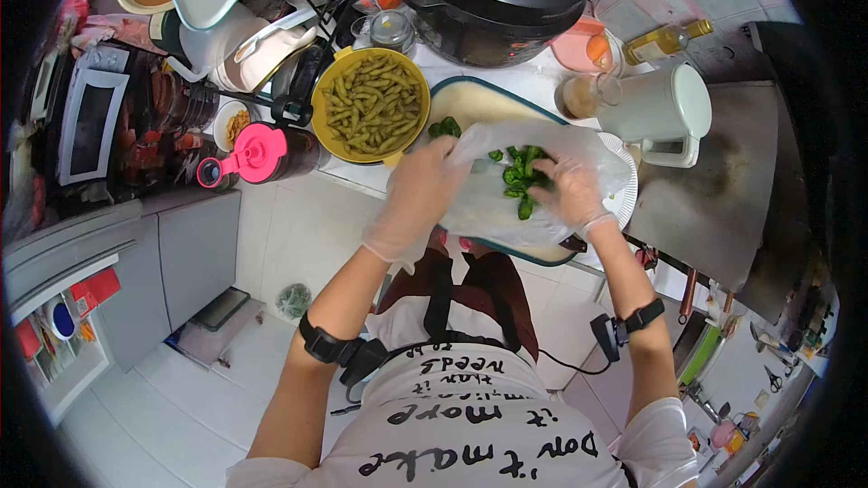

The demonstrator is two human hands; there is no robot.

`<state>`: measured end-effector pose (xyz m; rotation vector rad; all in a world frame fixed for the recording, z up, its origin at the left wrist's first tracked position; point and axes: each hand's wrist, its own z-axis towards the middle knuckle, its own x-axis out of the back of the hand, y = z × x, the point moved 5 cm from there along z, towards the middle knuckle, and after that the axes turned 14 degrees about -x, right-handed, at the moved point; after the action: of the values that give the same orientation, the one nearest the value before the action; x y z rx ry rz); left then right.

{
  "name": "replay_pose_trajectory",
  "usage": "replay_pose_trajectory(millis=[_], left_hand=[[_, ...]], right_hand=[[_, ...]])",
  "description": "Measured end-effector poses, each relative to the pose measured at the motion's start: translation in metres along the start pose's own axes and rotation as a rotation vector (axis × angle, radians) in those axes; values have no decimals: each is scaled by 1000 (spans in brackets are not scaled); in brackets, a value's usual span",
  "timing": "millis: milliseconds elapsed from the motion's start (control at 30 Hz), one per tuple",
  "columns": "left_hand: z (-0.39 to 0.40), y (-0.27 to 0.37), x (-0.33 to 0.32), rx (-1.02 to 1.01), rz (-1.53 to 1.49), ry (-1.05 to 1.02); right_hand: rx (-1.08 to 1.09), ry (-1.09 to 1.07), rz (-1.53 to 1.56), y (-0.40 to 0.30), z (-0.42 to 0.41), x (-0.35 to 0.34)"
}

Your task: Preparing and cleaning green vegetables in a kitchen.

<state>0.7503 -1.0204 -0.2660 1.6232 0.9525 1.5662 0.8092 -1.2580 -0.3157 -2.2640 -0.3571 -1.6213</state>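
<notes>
A clear plastic bag (468,200) lies spread over a cutting board (502,98) with a dark green rim. Cut green pepper pieces (521,176) rest on or in the bag; which one I cannot tell. My left hand (424,186), in a clear disposable glove, grips the bag's left edge. More green pieces (445,127) sit on the board just beyond its fingers. My right hand (573,193), gloved too, has its fingertips against the right side of the pepper pieces, blurred by motion. Part of a dark knife handle (574,243) shows below the bag.
Left of the board stands a yellow bowl (320,118) of edamame pods. A pink-lidded bottle (261,152) is beside it. A black electric cooker (495,0) stands behind. On the right are a white paper plate (629,183), a pale pitcher (658,112) and a metal surface (712,169).
</notes>
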Motion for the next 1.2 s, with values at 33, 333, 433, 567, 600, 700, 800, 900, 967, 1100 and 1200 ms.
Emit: replay_pose_trajectory(millis=[33,333,433,567,600,700,800,900,967,1100,1200], left_hand=[[-6,0,-3,27,-3,-36],[-10,-2,-10,-3,-51,71],[0,-1,-6,-11,-105,99],[4,2,-8,-59,-93,121],[3,1,-8,-38,-111,116],[0,-7,-11,-23,-147,129],[2,-2,-11,-40,-167,149],[7,8,-1,-35,-158,132],[10,10,2,-26,-156,113],[16,8,6,-68,0,104],[23,10,12,-97,79,90]], right_hand=[[-31,-90,5,-4,-7,-5],[-4,77,-104,2,-2,-49],[-109,113,15,13,11,-32],[-228,320,99,30,25,-22],[-225,318,103,21,28,-20],[35,315,93,-37,35,-14],[-155,114,-112,-42,55,-44],[-216,117,-125,-24,55,-30],[-189,155,1,-2,41,-12],[-14,242,-168,13,-24,65],[-110,-195,-446,27,-51,81]])
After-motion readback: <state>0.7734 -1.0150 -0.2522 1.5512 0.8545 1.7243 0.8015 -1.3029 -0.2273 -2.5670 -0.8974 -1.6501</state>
